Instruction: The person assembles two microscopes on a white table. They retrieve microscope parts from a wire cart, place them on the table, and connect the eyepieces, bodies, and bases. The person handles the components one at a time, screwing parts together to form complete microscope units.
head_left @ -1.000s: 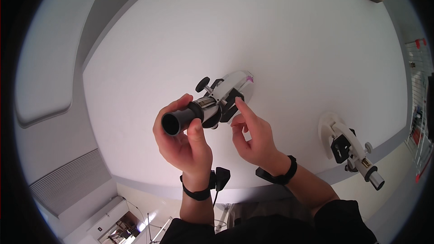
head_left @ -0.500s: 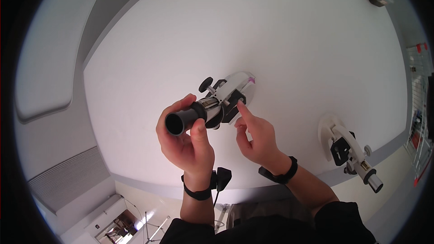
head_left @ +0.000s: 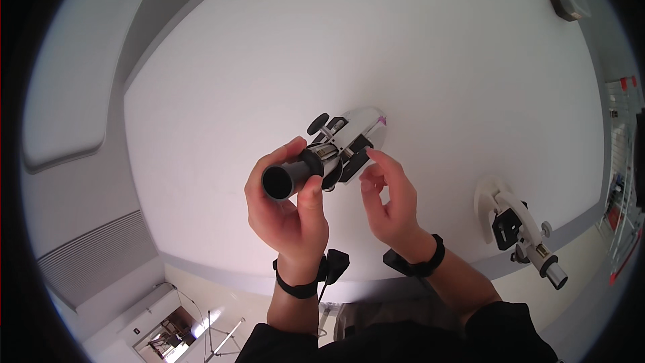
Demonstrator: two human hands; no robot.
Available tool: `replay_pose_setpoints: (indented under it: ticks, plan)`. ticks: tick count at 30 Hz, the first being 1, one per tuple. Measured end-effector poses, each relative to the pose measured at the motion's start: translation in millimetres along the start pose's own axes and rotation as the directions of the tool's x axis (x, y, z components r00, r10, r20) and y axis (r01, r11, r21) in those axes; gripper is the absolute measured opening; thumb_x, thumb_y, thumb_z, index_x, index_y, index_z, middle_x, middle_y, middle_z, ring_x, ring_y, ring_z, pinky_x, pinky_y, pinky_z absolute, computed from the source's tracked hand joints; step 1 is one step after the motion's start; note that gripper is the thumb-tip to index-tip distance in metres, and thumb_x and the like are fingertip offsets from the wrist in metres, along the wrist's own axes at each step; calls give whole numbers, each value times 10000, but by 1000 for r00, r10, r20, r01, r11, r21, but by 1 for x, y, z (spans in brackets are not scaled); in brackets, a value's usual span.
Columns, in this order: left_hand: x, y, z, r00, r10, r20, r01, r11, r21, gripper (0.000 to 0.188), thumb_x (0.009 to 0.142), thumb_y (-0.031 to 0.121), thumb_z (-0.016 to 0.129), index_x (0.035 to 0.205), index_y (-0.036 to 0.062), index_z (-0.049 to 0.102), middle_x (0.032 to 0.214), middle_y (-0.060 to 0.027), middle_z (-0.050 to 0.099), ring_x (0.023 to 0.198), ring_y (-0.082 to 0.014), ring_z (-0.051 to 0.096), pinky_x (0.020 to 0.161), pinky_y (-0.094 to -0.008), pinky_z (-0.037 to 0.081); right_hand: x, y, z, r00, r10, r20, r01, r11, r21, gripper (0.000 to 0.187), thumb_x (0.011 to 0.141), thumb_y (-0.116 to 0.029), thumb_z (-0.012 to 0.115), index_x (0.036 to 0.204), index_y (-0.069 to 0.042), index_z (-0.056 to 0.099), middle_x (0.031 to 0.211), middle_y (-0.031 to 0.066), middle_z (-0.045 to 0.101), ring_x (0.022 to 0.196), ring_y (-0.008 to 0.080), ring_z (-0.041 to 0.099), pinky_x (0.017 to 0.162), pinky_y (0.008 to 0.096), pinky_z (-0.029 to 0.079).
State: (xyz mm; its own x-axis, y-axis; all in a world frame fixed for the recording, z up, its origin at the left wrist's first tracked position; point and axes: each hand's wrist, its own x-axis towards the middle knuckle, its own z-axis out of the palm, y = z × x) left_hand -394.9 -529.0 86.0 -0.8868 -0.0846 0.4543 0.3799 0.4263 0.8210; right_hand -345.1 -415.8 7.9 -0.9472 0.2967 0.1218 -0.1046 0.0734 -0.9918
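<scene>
The left hand (head_left: pixel 285 218) is closed around the dark tube (head_left: pixel 277 181) at the top of a microscope (head_left: pixel 351 129), with the thumb on one side and fingers on the other. The right hand (head_left: pixel 395 202) is loosely bent and has nothing in it that I can see. Its pointing finger is at the edge of the black stage (head_left: pixel 356 167), but I can't tell if it is touching or just beside it.

The microscope is near the middle of the table (head_left: pixel 376 33), a bit toward the left edge. Its white foot seems to rest on the table, and the tube leans back toward the near edge. A round black knob (head_left: pixel 318 124) sticks out on its left side.

It looks hard and stiff, and probably quite heavy for its size. The smooth tube could be a little slippery, and the glass inside could break if it got bumped. The thick white arm looks like the best place to hold it, with another hand under the foot. The knob and the stage look like bad handles.

Another microscope (head_left: pixel 531 228) is by the near right corner. A see-through box (head_left: pixel 570 1) is near the far right corner.
</scene>
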Motion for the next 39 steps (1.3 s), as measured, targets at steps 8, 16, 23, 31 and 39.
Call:
replay_pose_setpoints:
  ticks: [8, 16, 23, 31, 39]
  plan:
    - [-1, -3, -3, 1000, 11, 0, -11, 1000, -4, 465, 924, 265, 721, 1209, -42, 520, 1126, -182, 683, 973, -225, 681, 831, -308, 549, 28, -25, 3, 956, 258, 136, -257, 966, -30, 251, 889, -125, 728, 1093, -40, 609, 850, 61, 647, 680, 169, 621, 591, 274, 477]
    - [-1, 3, -9, 991, -49, 122, 48, 999, 10, 410, 976, 179, 613, 1264, -64, 451, 1188, -212, 608, 1105, -296, 628, 959, -406, 514, 24, -8, -4, 927, -366, 78, 373, 893, -251, 519, 728, 48, 738, 1220, -64, 618, 1128, 126, 601, 919, 290, 625, 754, 378, 515]
    - [0, 0, 0, 999, -36, 19, 37, 998, -47, 439, 922, 223, 721, 1213, -45, 530, 1142, -180, 671, 970, -216, 673, 864, -318, 537, 47, -2, -14, 967, -216, 135, 248, 920, -303, 612, 748, 114, 595, 1319, -105, 558, 1295, 152, 536, 1204, 386, 502, 973, 468, 445]
    - [2, -1, -6, 996, -10, 93, 19, 994, -106, 419, 967, 199, 648, 1254, -55, 478, 1159, -201, 636, 1066, -264, 636, 932, -375, 514, 74, 19, -26, 953, -154, 261, 229, 931, -286, 337, 797, 67, 600, 1106, -66, 586, 1049, 87, 615, 970, 318, 613, 862, 407, 497]
    - [-13, 3, -29, 984, -37, 174, 80, 967, -241, 629, 990, 437, 579, 1396, -15, 414, 1103, -156, 616, 1063, -289, 596, 974, -442, 456, 28, 3, -23, 912, 63, 406, -11, 992, -128, 202, 736, 10, 621, 916, -34, 544, 791, 102, 575, 731, 301, 564, 642, 381, 453]
